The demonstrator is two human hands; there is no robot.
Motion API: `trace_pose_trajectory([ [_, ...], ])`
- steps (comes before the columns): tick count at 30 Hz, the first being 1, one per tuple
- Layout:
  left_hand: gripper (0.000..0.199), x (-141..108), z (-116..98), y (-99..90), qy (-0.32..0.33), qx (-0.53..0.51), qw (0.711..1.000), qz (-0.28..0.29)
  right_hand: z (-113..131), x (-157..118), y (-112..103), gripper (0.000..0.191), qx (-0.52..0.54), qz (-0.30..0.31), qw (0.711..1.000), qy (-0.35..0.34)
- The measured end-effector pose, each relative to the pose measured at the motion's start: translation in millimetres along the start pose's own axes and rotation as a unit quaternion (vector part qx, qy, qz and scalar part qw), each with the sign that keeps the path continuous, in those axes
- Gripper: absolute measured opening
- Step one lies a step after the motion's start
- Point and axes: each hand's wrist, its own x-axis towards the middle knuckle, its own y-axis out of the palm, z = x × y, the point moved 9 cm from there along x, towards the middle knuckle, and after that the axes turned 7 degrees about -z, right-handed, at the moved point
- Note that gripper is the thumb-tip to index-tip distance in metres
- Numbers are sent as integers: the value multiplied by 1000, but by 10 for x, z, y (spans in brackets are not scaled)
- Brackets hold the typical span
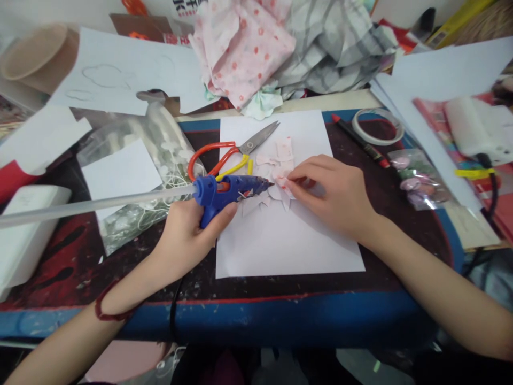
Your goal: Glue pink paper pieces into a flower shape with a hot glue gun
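Observation:
My left hand [194, 230] is wrapped round a blue glue gun [224, 193]. A long translucent glue stick [100, 203] sticks out of its back end, to the left. The gun's nozzle points right, close to a small piece of pink patterned fabric [284, 182]. My right hand [326, 187] pinches that piece between thumb and fingertips. Several more fabric scraps [284, 149] lie around it on a white sheet of paper [288, 240]. Scissors [232, 152] with orange-red handles rest behind the gun, partly on the sheet.
Crumpled pink fabric [244, 48] and grey checked fabric [336, 43] are heaped at the back. A clear bag [140, 224] of white cords lies left. To the right are a red-and-black marker [360, 141], a tape roll [377, 127] and a small packet [419, 179].

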Motion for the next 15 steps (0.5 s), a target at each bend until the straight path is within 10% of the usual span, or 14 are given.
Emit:
trace_pose_trajectory([
  [15,53,6,16,-13,-7,16,1000,-10,2,-11,8,12,-1,3,1000,1],
])
